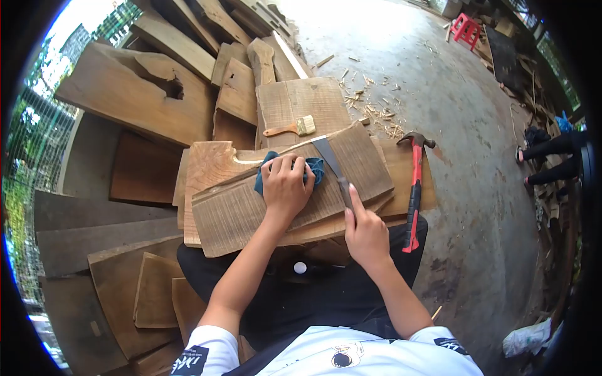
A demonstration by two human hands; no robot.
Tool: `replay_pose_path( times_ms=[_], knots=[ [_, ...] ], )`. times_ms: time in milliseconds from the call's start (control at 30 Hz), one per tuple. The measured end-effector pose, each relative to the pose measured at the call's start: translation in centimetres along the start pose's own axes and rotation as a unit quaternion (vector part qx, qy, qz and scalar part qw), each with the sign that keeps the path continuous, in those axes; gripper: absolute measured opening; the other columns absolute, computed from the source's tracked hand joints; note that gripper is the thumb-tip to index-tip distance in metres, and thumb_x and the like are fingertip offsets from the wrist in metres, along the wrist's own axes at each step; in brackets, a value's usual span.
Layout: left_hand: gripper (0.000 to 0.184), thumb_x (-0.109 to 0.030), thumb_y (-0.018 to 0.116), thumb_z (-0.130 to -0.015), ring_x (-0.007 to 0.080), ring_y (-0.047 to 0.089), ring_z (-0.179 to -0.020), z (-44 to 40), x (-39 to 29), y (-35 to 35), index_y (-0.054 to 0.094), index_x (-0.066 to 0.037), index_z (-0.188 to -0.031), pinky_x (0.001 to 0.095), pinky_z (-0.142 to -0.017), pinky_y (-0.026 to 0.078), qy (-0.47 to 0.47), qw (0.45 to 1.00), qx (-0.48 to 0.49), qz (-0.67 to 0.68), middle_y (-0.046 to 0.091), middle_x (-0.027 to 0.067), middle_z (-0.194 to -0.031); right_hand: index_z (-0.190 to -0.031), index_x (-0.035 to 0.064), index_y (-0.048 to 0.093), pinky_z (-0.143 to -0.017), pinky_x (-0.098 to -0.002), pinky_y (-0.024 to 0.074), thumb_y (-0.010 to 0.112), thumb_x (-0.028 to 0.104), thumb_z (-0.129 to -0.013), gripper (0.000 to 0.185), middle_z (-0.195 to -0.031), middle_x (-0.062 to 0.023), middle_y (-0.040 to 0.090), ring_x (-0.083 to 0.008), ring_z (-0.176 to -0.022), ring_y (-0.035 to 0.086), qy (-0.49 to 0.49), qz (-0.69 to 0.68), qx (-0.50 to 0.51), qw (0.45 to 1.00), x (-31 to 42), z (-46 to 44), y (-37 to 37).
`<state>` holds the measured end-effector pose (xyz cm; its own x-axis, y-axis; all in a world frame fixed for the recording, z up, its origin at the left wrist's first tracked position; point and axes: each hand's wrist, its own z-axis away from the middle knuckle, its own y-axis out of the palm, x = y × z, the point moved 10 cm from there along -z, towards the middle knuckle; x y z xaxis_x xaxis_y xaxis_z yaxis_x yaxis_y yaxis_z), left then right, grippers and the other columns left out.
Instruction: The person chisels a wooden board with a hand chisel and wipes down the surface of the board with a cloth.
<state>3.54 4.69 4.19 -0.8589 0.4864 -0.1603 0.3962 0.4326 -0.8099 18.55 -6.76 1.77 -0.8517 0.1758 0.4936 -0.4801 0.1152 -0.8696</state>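
Rough-sawn wooden board (323, 203): lying aslant on other boards (210, 164), just beyond the lap. Covering a bunched blue cloth (316, 168) on its face with the left grip (287, 185), fingers curled over it; clasping a flat-bladed scraper (332, 164) in the right grip (367, 235), blade end by the far edge. Perhaps scraped pale along part of that edge; apparently unsmoothed across the saw-lined face. Impossible to tell how much remains. At right, claw hammer (414, 194); on the far side, paintbrush (300, 128).
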Motion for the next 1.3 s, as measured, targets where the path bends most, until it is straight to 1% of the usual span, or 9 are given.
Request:
replay_pose_path(
  times_ms=[100,200,300,433,567,667,900,1033,1300],
  knots=[
    [0.018,-0.025,0.065,-0.092,0.0233,0.066,-0.102,0.0,0.1,-0.3,0.072,-0.010,-0.098,0.0401,-0.097,0.041,0.002,1.000,-0.011,-0.006,0.072,0.0047,-0.108,-0.160,0.0190,0.043,-0.070,-0.0549,0.0590,0.057,0.028,-0.105,0.057,-0.080,-0.0238,0.068,-0.0443,-0.075,0.071,0.006,0.011,-0.002,1.000,0.1,-1.7,0.7],
    [0.017,-0.025,0.066,-0.090,0.0229,0.066,-0.102,0.1,0.5,0.1,0.071,-0.009,-0.096,0.0407,-0.098,0.040,-0.007,1.000,-0.010,0.012,0.071,0.0054,-0.105,-0.159,0.0167,0.045,-0.067,-0.0545,0.0585,0.058,0.026,-0.104,0.057,-0.077,-0.0233,0.067,-0.0441,-0.072,0.071,-0.019,-0.021,-0.002,1.000,-0.6,0.9,-0.4],
    [0.017,-0.025,0.066,-0.090,0.0227,0.066,-0.101,0.2,0.5,0.2,0.071,-0.009,-0.096,0.0406,-0.097,0.040,-0.010,1.000,-0.004,0.012,0.071,0.0052,-0.106,-0.159,0.0159,0.045,-0.067,-0.0547,0.0580,0.057,0.025,-0.104,0.057,-0.076,-0.0231,0.066,-0.0442,-0.071,0.070,-0.010,-0.033,0.020,0.999,-0.9,2.5,-0.8],
    [0.016,-0.025,0.066,-0.091,0.0219,0.066,-0.102,-0.1,0.5,0.2,0.072,-0.010,-0.095,0.0398,-0.098,0.040,-0.015,1.000,0.007,0.007,0.072,0.0033,-0.107,-0.159,0.0156,0.045,-0.066,-0.0552,0.0569,0.057,0.024,-0.104,0.056,-0.076,-0.0231,0.066,-0.0436,-0.070,0.070,-0.017,0.000,0.000,1.000,0.1,-1.4,0.1],
    [0.016,-0.024,0.066,-0.090,0.0223,0.065,-0.103,0.1,0.5,0.0,0.071,-0.010,-0.094,0.0408,-0.098,0.040,-0.012,1.000,-0.012,0.010,0.071,0.0047,-0.107,-0.160,0.0157,0.044,-0.066,-0.0548,0.0571,0.057,0.024,-0.104,0.058,-0.077,-0.0226,0.066,-0.0430,-0.069,0.069,-0.035,-0.012,0.012,0.999,0.0,-0.7,-0.8],
    [0.015,-0.024,0.067,-0.090,0.0208,0.066,-0.103,0.0,0.6,0.0,0.072,-0.010,-0.094,0.0398,-0.098,0.040,-0.022,1.000,-0.009,0.012,0.072,0.0024,-0.106,-0.160,0.0158,0.043,-0.066,-0.0540,0.0574,0.058,0.025,-0.104,0.059,-0.075,-0.0225,0.065,-0.0434,-0.070,0.069,-0.030,-0.031,0.033,0.999,-0.8,1.8,-1.3],
    [0.013,-0.023,0.068,-0.090,0.0214,0.066,-0.100,-0.1,0.4,-0.2,0.071,-0.011,-0.092,0.0390,-0.097,0.039,-0.006,1.000,-0.011,0.017,0.071,0.0022,-0.104,-0.160,0.0178,0.042,-0.067,-0.0547,0.0574,0.058,0.025,-0.104,0.059,-0.076,-0.0231,0.065,-0.0443,-0.071,0.070,-0.021,-0.006,0.033,0.999,0.3,-1.0,-0.3],
    [0.012,-0.023,0.069,-0.090,0.0215,0.066,-0.100,0.1,0.5,-0.2,0.071,-0.011,-0.091,0.0392,-0.096,0.039,-0.018,0.999,-0.020,0.019,0.071,0.0019,-0.103,-0.160,0.0184,0.043,-0.068,-0.0545,0.0577,0.058,0.025,-0.104,0.059,-0.077,-0.0233,0.065,-0.0446,-0.072,0.070,-0.021,-0.024,0.044,0.999,-0.1,1.4,-1.0],
    [0.011,-0.022,0.069,-0.090,0.0218,0.066,-0.099,0.0,0.4,-0.4,0.071,-0.011,-0.089,0.0387,-0.097,0.040,-0.010,0.999,-0.016,0.035,0.071,0.0016,-0.101,-0.159,0.0169,0.044,-0.070,-0.0550,0.0573,0.058,0.024,-0.103,0.058,-0.080,-0.0249,0.066,-0.0449,-0.076,0.071,-0.026,-0.022,0.049,0.998,0.2,-0.5,-1.7]
  ],
)
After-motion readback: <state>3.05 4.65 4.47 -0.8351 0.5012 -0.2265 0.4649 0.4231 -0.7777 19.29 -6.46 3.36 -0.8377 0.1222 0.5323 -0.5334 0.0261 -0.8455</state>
